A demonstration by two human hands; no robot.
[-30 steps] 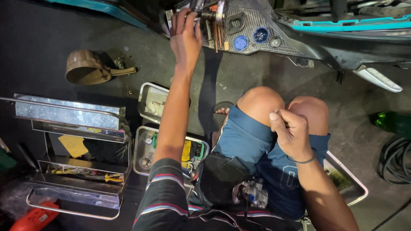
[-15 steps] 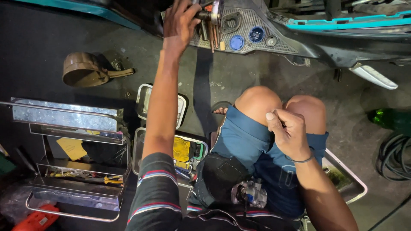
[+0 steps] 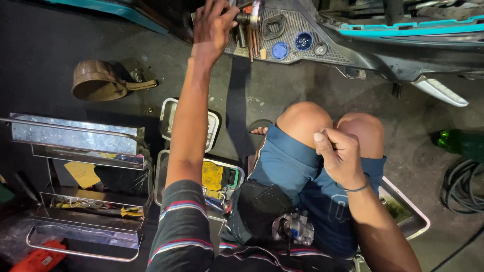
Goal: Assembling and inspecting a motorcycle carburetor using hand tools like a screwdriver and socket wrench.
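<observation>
A metal tool [image 3: 250, 17] on the scooter footboard [image 3: 297, 30] is gripped by the left hand [image 3: 212, 27], the right hand [image 3: 340, 156] is rested loosely curled on the knee, and small parts are held in a steel tray [image 3: 164, 174] below.

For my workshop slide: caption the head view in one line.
Seated person's left hand reaches tools on a scooter footboard; right hand rests on a knee.

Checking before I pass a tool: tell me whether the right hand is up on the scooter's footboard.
No: the right hand rests closed on the knee, while the left hand reaches the footboard.
</observation>
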